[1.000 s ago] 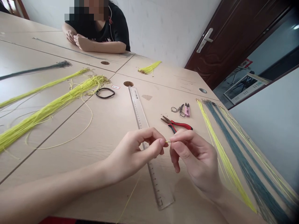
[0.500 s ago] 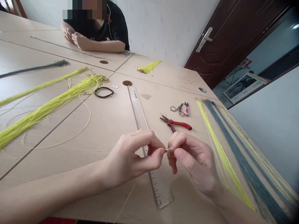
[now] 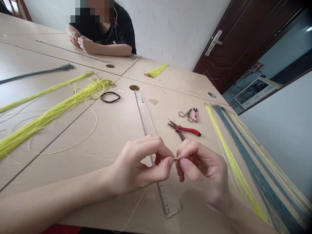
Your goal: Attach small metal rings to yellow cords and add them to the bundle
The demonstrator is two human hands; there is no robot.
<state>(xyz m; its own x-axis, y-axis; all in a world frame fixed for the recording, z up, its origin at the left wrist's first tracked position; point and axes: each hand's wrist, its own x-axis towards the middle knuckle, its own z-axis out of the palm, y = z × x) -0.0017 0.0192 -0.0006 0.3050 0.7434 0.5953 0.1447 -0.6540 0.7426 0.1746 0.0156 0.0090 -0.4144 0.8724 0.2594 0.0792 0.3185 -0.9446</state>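
Between the two hands a short bit of yellow cord [image 3: 176, 159] shows, its ends covered by fingertips. My left hand [image 3: 143, 162] pinches it between thumb and forefinger. From the other side my right hand [image 3: 202, 167] pinches the cord's end; whether a small metal part is there too, I cannot tell. A thin yellow tail hangs below my left hand to the table's front edge. Under both hands lies a clear ruler [image 3: 146, 117], partly covered. Just beyond my right hand rest red-and-black pliers [image 3: 186, 129].
Small scissors [image 3: 186, 114] and pink thread snips [image 3: 195, 114] lie behind the pliers. Yellow cord bundles [image 3: 60, 109] spread at left, with a black band [image 3: 110, 97] beside them. Teal cords [image 3: 246, 148] line the right edge. Across the table sits a person [image 3: 104, 35] with folded arms.
My right thumb and forefinger have closed in on the cord end, so less of it shows between the hands. The view has shifted slightly.
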